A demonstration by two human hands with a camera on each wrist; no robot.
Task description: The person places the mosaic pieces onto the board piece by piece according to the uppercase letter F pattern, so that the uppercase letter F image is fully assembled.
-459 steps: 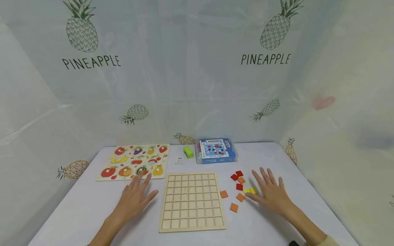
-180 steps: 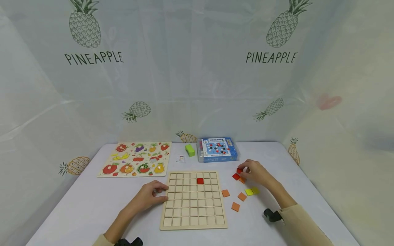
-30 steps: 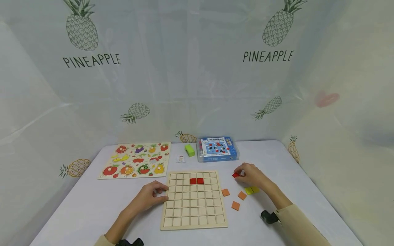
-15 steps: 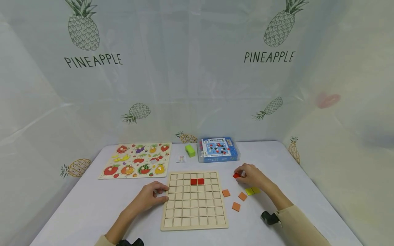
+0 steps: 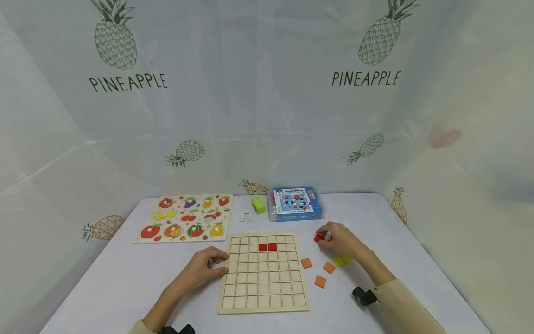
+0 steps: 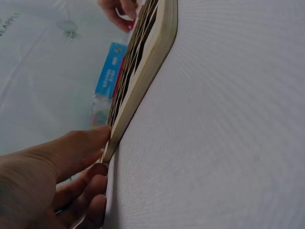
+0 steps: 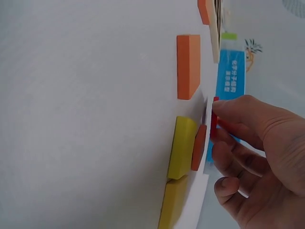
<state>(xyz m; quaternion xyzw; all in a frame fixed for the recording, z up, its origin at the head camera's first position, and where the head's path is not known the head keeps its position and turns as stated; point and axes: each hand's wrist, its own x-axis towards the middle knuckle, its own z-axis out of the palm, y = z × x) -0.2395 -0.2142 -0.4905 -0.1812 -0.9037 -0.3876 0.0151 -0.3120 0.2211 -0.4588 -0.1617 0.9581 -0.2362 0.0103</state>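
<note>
My left hand (image 5: 204,266) rests against the left edge of the wooden grid board (image 5: 263,278); in the left wrist view the thumb and fingertips touch the board's side. Two red tiles (image 5: 263,247) lie side by side in the grid's second row. To the right of the board, my right hand (image 5: 342,239) pinches another red tile (image 5: 319,238) between thumb and fingers. The right wrist view shows this red tile (image 7: 214,117) partly covered by the fingers. Near that hand lie two yellow tiles (image 5: 342,260) and an orange tile (image 7: 199,148), which the hand hides in the head view.
More orange tiles (image 5: 320,281) lie between the board and the right forearm. At the back stand a blue molecule-set box (image 5: 296,204) and a green block (image 5: 258,205), beside a small printed card (image 5: 246,216). A fruit puzzle board (image 5: 183,218) occupies the back left.
Since six seconds ago a second red tile has come onto the grid, left of the first. In the last second my right hand has shifted slightly left with the red tile; my left hand stays put.
</note>
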